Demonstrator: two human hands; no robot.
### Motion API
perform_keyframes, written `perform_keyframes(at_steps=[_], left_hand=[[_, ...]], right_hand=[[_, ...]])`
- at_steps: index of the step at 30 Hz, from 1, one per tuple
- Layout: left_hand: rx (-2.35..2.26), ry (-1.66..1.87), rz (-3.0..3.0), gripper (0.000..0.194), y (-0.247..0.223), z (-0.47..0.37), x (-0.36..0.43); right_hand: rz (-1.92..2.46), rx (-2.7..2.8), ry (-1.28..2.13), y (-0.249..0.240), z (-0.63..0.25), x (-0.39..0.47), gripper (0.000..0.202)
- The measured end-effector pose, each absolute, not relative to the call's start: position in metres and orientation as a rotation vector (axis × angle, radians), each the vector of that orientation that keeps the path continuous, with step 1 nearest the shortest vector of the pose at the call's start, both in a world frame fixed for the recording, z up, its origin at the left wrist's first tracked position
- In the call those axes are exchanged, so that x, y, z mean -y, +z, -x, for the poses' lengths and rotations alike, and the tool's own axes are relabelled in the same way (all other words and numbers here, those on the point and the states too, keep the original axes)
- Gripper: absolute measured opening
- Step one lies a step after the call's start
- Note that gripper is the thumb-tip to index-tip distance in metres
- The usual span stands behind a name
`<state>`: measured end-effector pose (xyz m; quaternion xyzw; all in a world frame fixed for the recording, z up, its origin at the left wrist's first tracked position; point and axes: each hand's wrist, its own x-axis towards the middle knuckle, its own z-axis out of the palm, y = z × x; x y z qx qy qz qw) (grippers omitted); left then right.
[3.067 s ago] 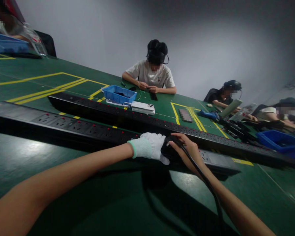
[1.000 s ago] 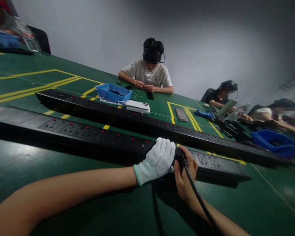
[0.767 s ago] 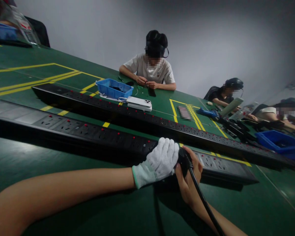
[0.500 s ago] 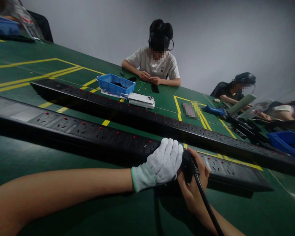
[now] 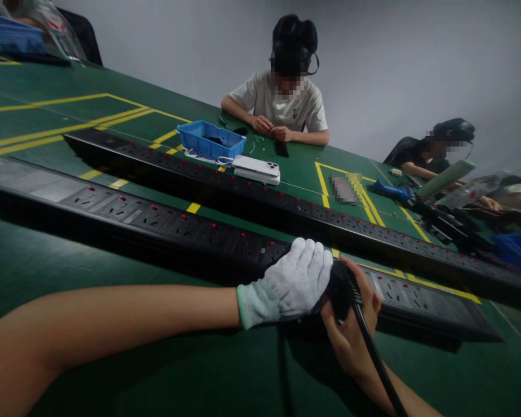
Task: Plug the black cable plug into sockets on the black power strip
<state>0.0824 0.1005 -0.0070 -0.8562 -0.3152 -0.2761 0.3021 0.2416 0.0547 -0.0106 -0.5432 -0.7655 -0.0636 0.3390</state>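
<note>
A long black power strip [image 5: 195,234] with rows of sockets and small red lights lies slanted in front of me. My left hand [image 5: 303,277], in a white knit glove with a green cuff, is wrapped over the strip's right half. Right beside it, my bare right hand [image 5: 356,327] is closed round a black plug [image 5: 341,285] held against the strip. A thick black cable [image 5: 374,354] runs from the plug down over my right wrist. My hands hide the plug's front and the sockets under them, so I cannot tell whether it sits in one.
A second black power strip [image 5: 243,194] lies behind, roughly parallel. Beyond it are a blue bin [image 5: 211,139] and a white phone [image 5: 257,167] on a white block. Yellow tape lines mark the green table [image 5: 156,382]. Co-workers sit across the table and at the right.
The whole view has shifted, so things appear farther right and slightly higher. Both hands keep their hold on the strip and the plug, with little visible change between them.
</note>
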Motion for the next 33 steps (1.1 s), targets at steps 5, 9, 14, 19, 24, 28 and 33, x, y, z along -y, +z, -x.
perform_keyframes(at_steps=[5,9,14,19,24,28,33], left_hand=[[0.836,-0.707,2.320,0.042,-0.0078,-0.0820,-0.0998],[0.833,-0.767,2.248,0.041,-0.0069,-0.0812,-0.0994],[0.843,-0.748,2.235,0.041,-0.0077,-0.0812,-0.0992],[0.836,-0.773,2.206,0.040,-0.0083,-0.0812,-0.0990],[0.833,-0.782,2.191,0.039,-0.0076,-0.0813,-0.0991],[0.852,-0.736,2.245,0.040,-0.0080,-0.0816,-0.0989],[0.860,-0.732,2.247,0.040,-0.0088,-0.0819,-0.0987]], right_hand=[[1.434,1.990,-0.167,-0.0099,-0.2407,-0.0564,0.058],[1.424,1.993,-0.168,-0.0081,-0.2403,-0.0570,0.058],[1.419,1.987,-0.153,-0.0076,-0.2410,-0.0552,0.058],[1.411,1.990,-0.160,-0.0081,-0.2403,-0.0552,0.059],[1.408,1.994,-0.162,-0.0072,-0.2397,-0.0555,0.059],[1.408,1.993,-0.165,-0.0074,-0.2395,-0.0560,0.058],[1.401,1.993,-0.161,-0.0076,-0.2397,-0.0558,0.059]])
